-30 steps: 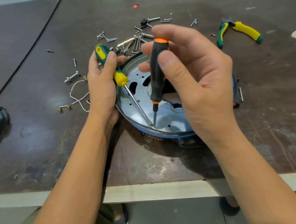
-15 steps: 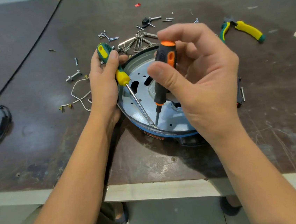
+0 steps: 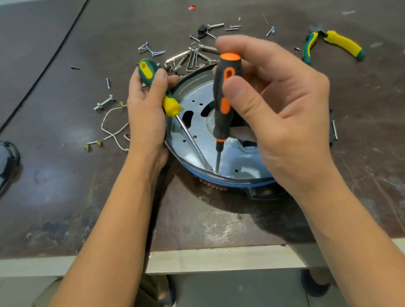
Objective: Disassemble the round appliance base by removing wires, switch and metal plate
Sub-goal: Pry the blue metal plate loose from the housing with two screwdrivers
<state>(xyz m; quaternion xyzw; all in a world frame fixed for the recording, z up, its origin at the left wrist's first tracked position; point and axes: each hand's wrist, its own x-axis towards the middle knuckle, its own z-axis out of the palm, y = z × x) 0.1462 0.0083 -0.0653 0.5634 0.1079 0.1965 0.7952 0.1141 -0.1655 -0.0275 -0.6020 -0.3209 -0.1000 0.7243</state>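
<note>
orange-and-black screwdriver (image 3: 221, 106) turned in the right hand (image 3: 285, 119); both tips meet at 6 o'clock

since a second ago the right hand's handle has rolled between thumb and fingers (image 3: 237, 47), so its orange inlay now faces up, and the thumb sits lower on the grip. its tip has not left its spot.

the round appliance base (image 3: 227, 184) lies on the table (image 3: 229, 225) between the two hands, with the metal plate (image 3: 192, 104) seated inside it. the left hand (image 3: 146, 114), at 9 o'clock of the base, grips the green-and-yellow screwdriver (image 3: 170, 105). its long axis runs low across the plate from 11 o'clock to the rim at 6 o'clock. the right hand, at 3 o'clock, pinches the orange-and-black one, which stands almost upright with its top leaning toward 1 o'clock. the two tips touch, or nearly touch, where the plate meets the blue rim.

this looks like prying or loosening the plate's near edge. the next move likely turns on that 6 o'clock seam, with the flat blade levering while the upright driver works beside it.

loose white wires (image 3: 112, 130) lie on the table at 9 o'clock of the left hand.
</note>
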